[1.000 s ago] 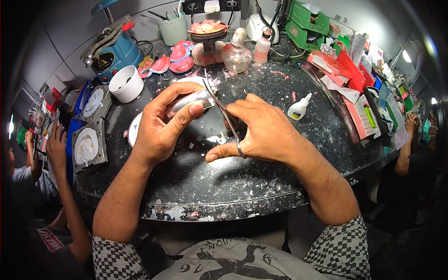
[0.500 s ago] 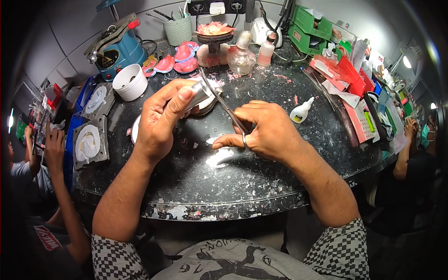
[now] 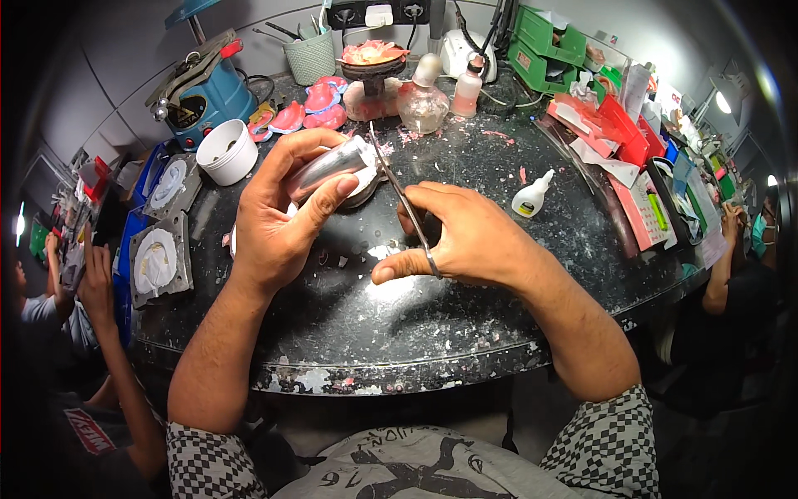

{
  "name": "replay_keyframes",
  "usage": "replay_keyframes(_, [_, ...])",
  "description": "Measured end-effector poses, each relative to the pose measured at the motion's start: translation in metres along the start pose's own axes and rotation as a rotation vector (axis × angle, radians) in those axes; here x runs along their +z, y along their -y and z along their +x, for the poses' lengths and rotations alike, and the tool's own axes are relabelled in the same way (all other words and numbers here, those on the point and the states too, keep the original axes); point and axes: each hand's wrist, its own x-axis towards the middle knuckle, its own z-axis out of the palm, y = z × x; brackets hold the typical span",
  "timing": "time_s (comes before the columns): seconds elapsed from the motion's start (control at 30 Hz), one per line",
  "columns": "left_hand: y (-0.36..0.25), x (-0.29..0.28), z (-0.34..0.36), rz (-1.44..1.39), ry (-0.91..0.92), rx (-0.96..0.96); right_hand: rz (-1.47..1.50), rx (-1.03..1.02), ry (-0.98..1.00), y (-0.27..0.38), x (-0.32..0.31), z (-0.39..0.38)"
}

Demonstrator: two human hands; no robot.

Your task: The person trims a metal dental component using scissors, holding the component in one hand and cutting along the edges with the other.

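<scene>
My left hand (image 3: 283, 208) is closed on a silvery cylindrical piece (image 3: 324, 170), held tilted with its upper end to the right. My right hand (image 3: 453, 233) grips long metal scissors (image 3: 403, 201), thumb through a handle loop, with the blades pointing up beside that end; whether they touch it I cannot tell. Behind my left hand sits a round, white-topped object (image 3: 359, 194), mostly hidden. A small white squeeze bottle (image 3: 530, 198) stands right of my right hand on the dark, scuffed bench (image 3: 374, 333).
A white tub (image 3: 224, 158), grey moulds (image 3: 160, 258), a blue machine (image 3: 198, 91), pink moulded pieces (image 3: 324, 98), a glass flask (image 3: 421, 108) and another bottle (image 3: 465, 91) stand left and behind. Red sheets (image 3: 594, 125) and green bins (image 3: 544, 54) crowd the right. Co-workers' arms (image 3: 112, 341) show at both sides.
Over the last second the silvery piece has tilted and shifted in my left fingers, now held slightly farther left. My right hand and the scissors moved slightly right, then partly back.
</scene>
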Motion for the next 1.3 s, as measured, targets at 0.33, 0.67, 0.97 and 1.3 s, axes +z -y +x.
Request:
replay_keyframes(0.33, [0.001,0.004,-0.002,-0.004,0.074,-0.025,-0.077,-0.011,-0.023,0.001,0.002,-0.002])
replay_keyframes(0.67, [-0.002,-0.004,-0.001,-0.144,0.073,-0.121,-0.104,-0.152,-0.186,-0.006,0.007,0.002])
replay_keyframes(0.97, [-0.007,-0.006,0.002,-0.078,0.027,-0.151,-0.057,-0.129,-0.139,-0.004,0.003,0.003])
replay_keyframes(1.3, [0.000,-0.004,0.002,-0.121,0.009,-0.153,0.155,0.145,0.070,0.008,-0.008,0.002])
